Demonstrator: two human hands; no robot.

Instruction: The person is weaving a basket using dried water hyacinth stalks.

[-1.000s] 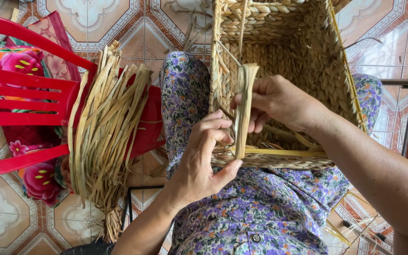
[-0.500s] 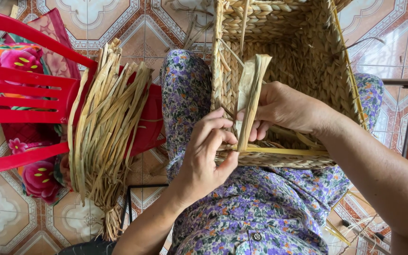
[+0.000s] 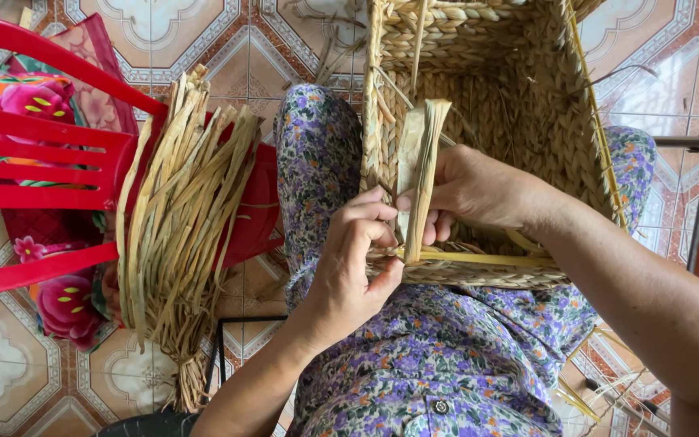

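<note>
A woven straw basket rests on my lap, its open side facing me. My right hand grips a flat dried straw strip that stands upright at the basket's near rim. Just below it, my left hand pinches the lower part of the same strip with fingertips, right at the woven rim. A yellowish stiff strip runs along that rim under both hands.
A bundle of dried straw strips lies draped over a red plastic chair to my left. Flowered cloth sits behind the chair. Patterned floor tiles lie around, with loose straw bits at the lower right.
The straw strip has been turned and spread wider between my hands. My left fingers have shifted lower toward the rim, and my right hand has closed more tightly on the strip.
</note>
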